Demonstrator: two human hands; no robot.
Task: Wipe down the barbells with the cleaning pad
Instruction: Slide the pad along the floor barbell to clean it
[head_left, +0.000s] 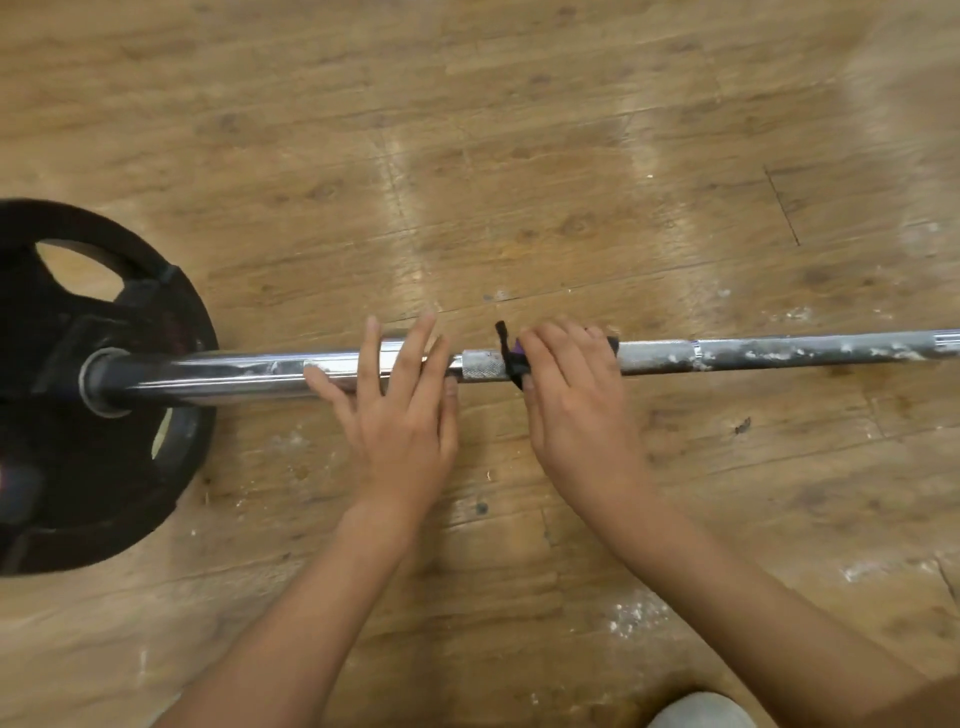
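Observation:
A steel barbell (779, 351) lies left to right across the wooden floor, its shaft on the right spotted with white chalk. Its thick chrome sleeve (223, 371) runs into a black weight plate (104, 467) at the left. My left hand (400, 410) rests on the sleeve's inner end with straight, spread fingers. My right hand (576, 395) grips a dark purple-and-black cleaning pad (511, 358) wrapped round the knurled shaft just right of the collar; most of the pad is hidden under the fingers.
White chalk dust and flecks lie scattered on the floor (519, 156) near the bar and toward the lower right. A grey shoe tip (701, 712) shows at the bottom edge.

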